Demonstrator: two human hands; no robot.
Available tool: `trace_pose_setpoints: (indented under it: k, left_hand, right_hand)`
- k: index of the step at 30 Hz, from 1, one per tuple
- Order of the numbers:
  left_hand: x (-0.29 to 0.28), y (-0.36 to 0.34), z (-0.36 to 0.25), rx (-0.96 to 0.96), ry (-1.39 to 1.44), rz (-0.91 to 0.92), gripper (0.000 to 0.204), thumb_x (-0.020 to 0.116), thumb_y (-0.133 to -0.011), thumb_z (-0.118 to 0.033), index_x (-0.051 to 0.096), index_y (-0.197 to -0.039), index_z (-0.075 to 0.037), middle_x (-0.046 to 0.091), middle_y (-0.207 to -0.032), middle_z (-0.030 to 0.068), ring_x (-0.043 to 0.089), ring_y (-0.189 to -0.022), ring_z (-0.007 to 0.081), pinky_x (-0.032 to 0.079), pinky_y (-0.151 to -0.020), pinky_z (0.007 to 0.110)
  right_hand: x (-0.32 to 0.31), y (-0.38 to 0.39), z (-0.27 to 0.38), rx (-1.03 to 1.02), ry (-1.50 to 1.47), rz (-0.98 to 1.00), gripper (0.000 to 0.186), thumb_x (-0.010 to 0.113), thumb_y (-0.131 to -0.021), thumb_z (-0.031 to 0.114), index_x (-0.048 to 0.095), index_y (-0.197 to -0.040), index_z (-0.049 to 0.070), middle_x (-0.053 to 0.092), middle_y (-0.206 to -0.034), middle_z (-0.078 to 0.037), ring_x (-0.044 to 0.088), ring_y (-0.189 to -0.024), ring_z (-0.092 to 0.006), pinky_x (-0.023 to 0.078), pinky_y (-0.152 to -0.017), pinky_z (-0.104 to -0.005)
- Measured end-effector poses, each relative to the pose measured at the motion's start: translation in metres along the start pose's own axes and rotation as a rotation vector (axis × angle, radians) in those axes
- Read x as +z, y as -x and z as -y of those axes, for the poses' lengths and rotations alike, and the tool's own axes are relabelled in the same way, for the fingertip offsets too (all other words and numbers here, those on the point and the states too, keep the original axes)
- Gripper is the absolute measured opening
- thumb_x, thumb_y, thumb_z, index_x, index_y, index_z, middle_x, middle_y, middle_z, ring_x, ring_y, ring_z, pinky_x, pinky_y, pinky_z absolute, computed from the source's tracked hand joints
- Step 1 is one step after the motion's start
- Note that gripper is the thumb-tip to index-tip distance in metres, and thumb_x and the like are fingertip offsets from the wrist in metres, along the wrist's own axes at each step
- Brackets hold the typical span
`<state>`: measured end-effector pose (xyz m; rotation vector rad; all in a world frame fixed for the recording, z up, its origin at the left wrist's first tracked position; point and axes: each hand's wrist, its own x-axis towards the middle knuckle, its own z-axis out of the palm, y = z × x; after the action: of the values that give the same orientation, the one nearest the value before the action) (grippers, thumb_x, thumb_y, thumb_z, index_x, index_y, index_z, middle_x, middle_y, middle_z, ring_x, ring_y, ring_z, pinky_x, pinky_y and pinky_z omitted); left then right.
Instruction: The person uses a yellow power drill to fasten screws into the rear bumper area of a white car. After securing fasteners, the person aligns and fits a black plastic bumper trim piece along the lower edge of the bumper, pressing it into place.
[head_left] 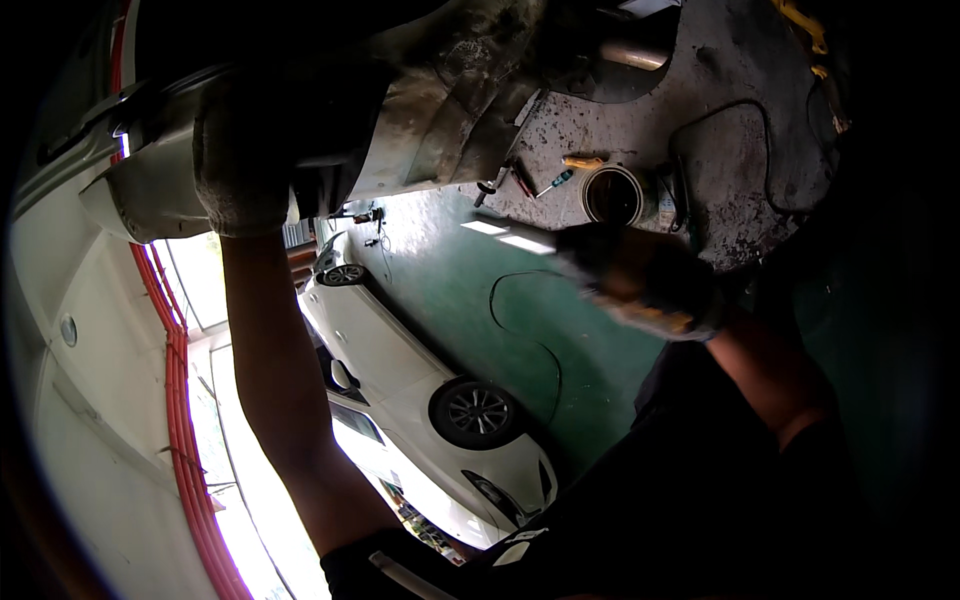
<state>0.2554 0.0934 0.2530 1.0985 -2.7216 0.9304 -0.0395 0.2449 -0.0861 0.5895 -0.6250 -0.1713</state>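
My left hand, in a grey work glove, reaches up against a pale vehicle panel; its fingers are lost in shadow. Beside it, a scuffed, dirt-streaked body part hangs at the top. My right hand, also gloved, is lower and to the right, blurred by motion. Its fingers appear closed around a dark handle, from which a flat, shiny blade points left; the tool's exact kind is unclear. A round open can stands just beyond that hand.
A teal-handled screwdriver and a yellow-handled tool lie by the can on a paint-spattered grey surface. A black cable curves on the right. On the green floor stands a white car. Red pipes run along the left wall.
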Motion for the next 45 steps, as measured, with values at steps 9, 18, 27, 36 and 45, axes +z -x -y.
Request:
trace_pose_setpoints:
  k: [9,18,27,36,45]
  left_hand:
    - [0.011,0.007,0.009,-0.021,0.110,-0.086,0.051,0.073,-0.102,-0.013,0.056,-0.148,-0.001,0.070,-0.137,0.0160,0.070,-0.125,0.0262,0.059,-0.104,0.033]
    - [0.025,0.010,0.023,-0.384,0.949,-0.133,0.036,0.059,-0.108,-0.016,0.062,-0.141,-0.002,0.071,-0.129,0.0128,0.068,-0.116,0.0241,0.057,-0.100,0.032]
    - [0.023,0.001,0.012,-0.498,1.671,-0.057,0.029,0.055,-0.110,-0.007,0.064,-0.136,-0.001,0.070,-0.112,0.0070,0.067,-0.098,0.0171,0.057,-0.088,0.029]
    - [0.024,0.014,0.012,-0.383,1.231,-0.089,0.031,0.051,-0.112,-0.009,0.064,-0.139,-0.003,0.071,-0.113,0.0072,0.067,-0.099,0.0158,0.057,-0.087,0.028]
    - [0.012,-0.006,-0.013,0.057,0.169,-0.144,0.030,0.064,-0.105,-0.004,0.066,-0.135,0.001,0.071,-0.124,0.0142,0.070,-0.114,0.0258,0.059,-0.097,0.035]
  right_hand:
    - [-0.018,-0.183,-0.064,-0.313,0.510,0.152,0.035,0.053,-0.111,0.027,0.054,-0.137,0.003,0.064,-0.127,-0.010,0.068,-0.113,-0.0200,0.060,-0.100,-0.0357]
    - [-0.042,-0.249,-0.058,-0.357,0.427,0.217,0.032,0.050,-0.113,0.025,0.055,-0.136,0.003,0.065,-0.128,-0.010,0.067,-0.116,-0.0186,0.058,-0.104,-0.0348]
    - [-0.035,-0.268,-0.073,-0.660,0.932,-0.003,0.032,0.052,-0.112,0.027,0.056,-0.136,0.006,0.064,-0.131,-0.006,0.064,-0.120,-0.0144,0.055,-0.108,-0.0309]
    - [-0.044,-0.269,-0.078,-0.249,-0.085,0.413,0.037,0.054,-0.111,0.027,0.055,-0.141,0.005,0.064,-0.135,-0.008,0.065,-0.123,-0.0187,0.055,-0.110,-0.0345]
    - [-0.044,-0.271,-0.068,-0.373,0.090,0.145,0.033,0.049,-0.112,0.025,0.056,-0.136,0.004,0.065,-0.132,-0.010,0.065,-0.122,-0.0190,0.054,-0.110,-0.0343]
